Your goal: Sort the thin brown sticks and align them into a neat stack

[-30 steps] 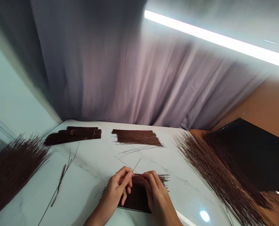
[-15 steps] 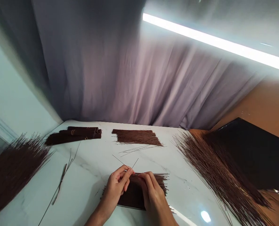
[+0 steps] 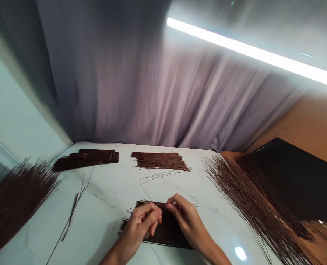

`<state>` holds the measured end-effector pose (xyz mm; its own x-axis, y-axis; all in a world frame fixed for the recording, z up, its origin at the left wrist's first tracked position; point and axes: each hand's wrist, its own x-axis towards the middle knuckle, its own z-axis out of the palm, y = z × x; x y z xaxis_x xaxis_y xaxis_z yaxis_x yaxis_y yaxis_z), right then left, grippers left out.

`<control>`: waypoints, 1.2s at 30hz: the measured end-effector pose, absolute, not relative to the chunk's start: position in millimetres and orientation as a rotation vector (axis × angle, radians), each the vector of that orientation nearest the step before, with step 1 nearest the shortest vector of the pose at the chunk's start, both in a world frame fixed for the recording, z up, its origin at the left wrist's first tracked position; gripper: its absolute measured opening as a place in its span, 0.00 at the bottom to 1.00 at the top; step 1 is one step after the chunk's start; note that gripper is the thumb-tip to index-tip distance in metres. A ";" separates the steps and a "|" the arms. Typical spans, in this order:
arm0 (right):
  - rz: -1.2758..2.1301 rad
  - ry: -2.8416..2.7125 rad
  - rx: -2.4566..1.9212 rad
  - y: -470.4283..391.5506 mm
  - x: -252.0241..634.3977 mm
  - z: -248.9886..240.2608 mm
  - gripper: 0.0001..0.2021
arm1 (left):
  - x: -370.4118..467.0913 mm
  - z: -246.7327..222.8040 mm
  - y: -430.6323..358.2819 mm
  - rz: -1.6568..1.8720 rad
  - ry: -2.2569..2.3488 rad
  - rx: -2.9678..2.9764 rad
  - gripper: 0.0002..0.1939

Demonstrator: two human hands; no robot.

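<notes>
A mat of dark brown sticks lies on the white marbled table at the front centre, partly hidden under both hands. Over its left part, my left hand is closed on a thin brown stick, which points up and to the left from the fingertips. My right hand is just to the right, above the mat's upper right part. Its thumb and index finger are pinched together; whatever they hold, if anything, is too small to make out.
Further back lie a flat stick bundle, some loose sticks and tied dark rolls. Big stick piles stand at left and right. A small twisted bundle lies left; a black panel is at right.
My left hand has moved slightly right and down, and my right hand up and right. One stick now shows above the left fingers where two crossed before. More of the mat's upper left shows.
</notes>
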<state>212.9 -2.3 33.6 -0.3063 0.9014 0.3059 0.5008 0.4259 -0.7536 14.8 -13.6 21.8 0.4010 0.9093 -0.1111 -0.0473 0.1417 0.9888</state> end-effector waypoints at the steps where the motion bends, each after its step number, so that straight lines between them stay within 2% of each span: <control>1: 0.724 -2.054 -1.130 3.8 218.5 51.8 0.11 | 14.6 25.4 -15.8 0.782 0.880 1.280 0.19; 4: 0.520 -2.347 -0.968 8.4 223.6 88.9 0.11 | 13.7 37.4 -16.7 0.746 0.906 1.427 0.20; 7: 0.271 -2.292 -0.947 -11.5 211.2 69.5 0.10 | 10.9 45.8 -11.8 0.880 0.999 1.384 0.21; 11: 0.514 -2.025 -0.991 -28.1 202.3 13.8 0.11 | 7.5 40.3 -11.7 0.830 0.929 1.121 0.18; 13: 0.710 -2.082 -1.000 -16.2 210.4 17.0 0.11 | 7.1 34.4 -14.8 0.742 0.895 1.131 0.18; 15: 0.766 -2.234 -1.002 2.0 220.6 42.5 0.10 | 6.9 31.7 -16.7 0.669 0.896 1.244 0.18; 18: 0.431 -2.415 -0.999 14.1 222.6 77.4 0.11 | 5.7 36.6 -13.7 0.681 0.974 1.483 0.20; 21: 0.217 -2.310 -0.986 -4.3 207.2 59.4 0.11 | 3.9 43.6 -6.6 0.818 1.114 1.553 0.23; 25: 0.522 -2.048 -1.054 -25.5 201.6 -0.2 0.11 | 3.5 40.5 -5.1 0.865 1.150 1.425 0.22; 27: 0.731 -2.079 -1.086 -14.8 212.0 -1.4 0.11 | 5.0 36.6 -9.3 0.827 1.083 1.395 0.21; 29: 0.823 -2.172 -1.097 4.9 223.2 23.3 0.10 | 7.0 35.3 -14.0 0.774 1.014 1.419 0.20; 31: 0.695 -2.288 -1.072 20.9 226.9 58.2 0.11 | 8.8 37.1 -16.1 0.738 0.977 1.479 0.19; 33: 0.428 -2.366 -1.021 23.4 219.7 81.6 0.12 | 9.8 39.9 -14.1 0.766 1.013 1.529 0.21; 36: 0.219 -2.316 -0.972 2.4 198.8 71.1 0.12 | 8.8 41.2 -6.2 0.899 1.104 1.461 0.24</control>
<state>198.8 2.4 71.1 -0.5445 0.6926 0.4731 0.5917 0.7169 -0.3687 8.8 -6.2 41.2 0.2929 0.9558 -0.0242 0.1698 -0.0271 0.9851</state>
